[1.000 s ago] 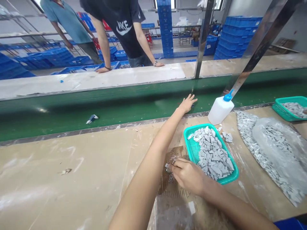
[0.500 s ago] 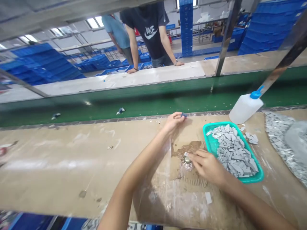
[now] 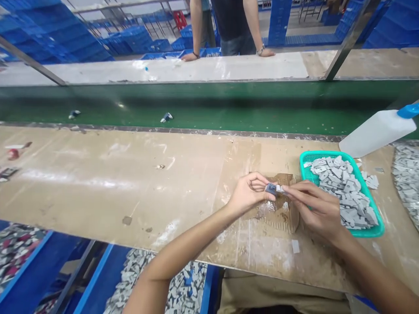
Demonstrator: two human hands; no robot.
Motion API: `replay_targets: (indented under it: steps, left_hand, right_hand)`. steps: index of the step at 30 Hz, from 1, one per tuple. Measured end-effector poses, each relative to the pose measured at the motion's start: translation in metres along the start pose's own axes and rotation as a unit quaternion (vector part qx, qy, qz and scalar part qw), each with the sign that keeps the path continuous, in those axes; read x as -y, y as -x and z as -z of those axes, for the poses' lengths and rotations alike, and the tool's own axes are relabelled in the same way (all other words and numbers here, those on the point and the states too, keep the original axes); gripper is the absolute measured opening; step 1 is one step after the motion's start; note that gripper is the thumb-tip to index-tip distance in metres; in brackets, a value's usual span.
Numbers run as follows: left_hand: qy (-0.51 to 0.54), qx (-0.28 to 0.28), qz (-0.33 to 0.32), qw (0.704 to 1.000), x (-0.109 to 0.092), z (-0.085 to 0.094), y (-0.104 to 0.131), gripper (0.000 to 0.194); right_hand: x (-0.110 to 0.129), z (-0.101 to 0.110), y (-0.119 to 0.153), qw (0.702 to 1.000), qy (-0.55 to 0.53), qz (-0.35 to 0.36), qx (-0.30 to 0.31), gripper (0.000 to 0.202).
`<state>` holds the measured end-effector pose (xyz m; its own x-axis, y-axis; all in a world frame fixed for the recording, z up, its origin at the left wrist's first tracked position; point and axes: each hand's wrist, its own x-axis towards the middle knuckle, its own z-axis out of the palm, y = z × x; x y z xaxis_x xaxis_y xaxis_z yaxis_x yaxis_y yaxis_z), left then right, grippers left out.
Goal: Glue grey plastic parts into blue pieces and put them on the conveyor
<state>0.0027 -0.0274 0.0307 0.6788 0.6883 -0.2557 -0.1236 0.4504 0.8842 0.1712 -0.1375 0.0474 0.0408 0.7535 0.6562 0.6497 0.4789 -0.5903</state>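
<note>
Between the thumb and fingers of my left hand (image 3: 252,192) is a small dark blue plastic part (image 3: 271,188). My right hand (image 3: 316,207) pinches a small light grey plastic piece (image 3: 280,189) and holds it against the right end of the blue part. Whether the two are joined I cannot tell. Below both hands lies a glue-stained cardboard patch (image 3: 278,213). Just right of my right hand stands a green basket (image 3: 376,205) heaped with light grey pieces (image 3: 342,183), partly covered by that hand.
A white squeeze bottle (image 3: 376,133) with a blue cap leans behind the basket. Two small assembled parts (image 3: 166,117) lie on the green belt (image 3: 209,109). Blue bins of parts (image 3: 186,283) sit below the table edge. Across the belt, a person's hands (image 3: 266,52) rest on the ledge.
My left hand has come back from the belt's edge with the blue part. My right hand has lifted the grey piece off the cardboard to meet it. The view has tilted down.
</note>
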Motion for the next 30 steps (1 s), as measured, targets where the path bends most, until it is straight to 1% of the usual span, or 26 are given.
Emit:
replay_targets:
  steps: [5, 11, 16, 20, 25, 28, 30]
  left_hand:
    - [0.03, 0.013, -0.014, 0.999, 0.008, -0.005, 0.004, 0.048]
    - [0.056, 0.011, -0.015, 0.998, 0.011, -0.007, 0.006, 0.049]
    - [0.037, -0.014, -0.032, 0.999, 0.009, -0.011, 0.011, 0.047]
    - [0.026, -0.042, -0.033, 0.998, 0.008, -0.012, 0.012, 0.044]
    - [0.032, -0.065, -0.023, 0.997, 0.014, -0.01, 0.011, 0.041]
    - [0.027, -0.059, -0.01, 0.998, 0.015, -0.008, 0.009, 0.039]
    - [0.025, -0.045, -0.005, 0.999, 0.011, -0.006, 0.007, 0.046]
  right_hand:
    - [-0.001, 0.0, 0.0, 1.0, -0.007, 0.004, 0.022, 0.058]
    - [-0.003, 0.001, 0.002, 0.999, -0.001, 0.026, 0.044, 0.07]
    - [-0.005, 0.0, 0.006, 0.997, 0.005, 0.016, 0.075, 0.072]
    - [-0.006, -0.001, 0.006, 0.995, -0.007, -0.007, 0.099, 0.065]
    - [-0.007, -0.006, 0.001, 0.993, 0.034, -0.013, 0.109, 0.049]
    - [-0.007, -0.011, -0.002, 0.993, 0.05, -0.023, 0.107, 0.041]
    - [-0.005, -0.012, -0.005, 0.993, 0.053, -0.047, 0.095, 0.035]
